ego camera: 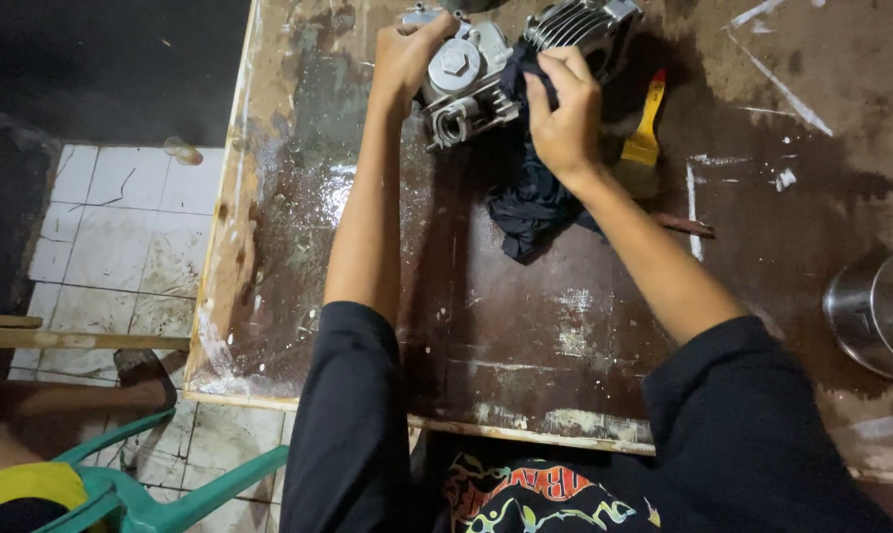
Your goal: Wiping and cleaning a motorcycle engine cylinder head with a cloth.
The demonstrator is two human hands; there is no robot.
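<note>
A silver metal engine part (466,84) with cooling fins lies at the far middle of a worn brown wooden table (525,326). My left hand (405,59) grips its left side from above. My right hand (565,109) presses a dark navy cloth (530,202) against the part's right side; the cloth hangs down onto the table below my wrist. A yellow-handled brush (646,133) lies just right of my right hand, partly hidden behind it.
A shiny steel pot (876,311) stands at the table's right edge. White tiled floor (120,247) lies left of the table, with a green plastic chair (150,498) and another person's leg and sandal (135,380) at the lower left.
</note>
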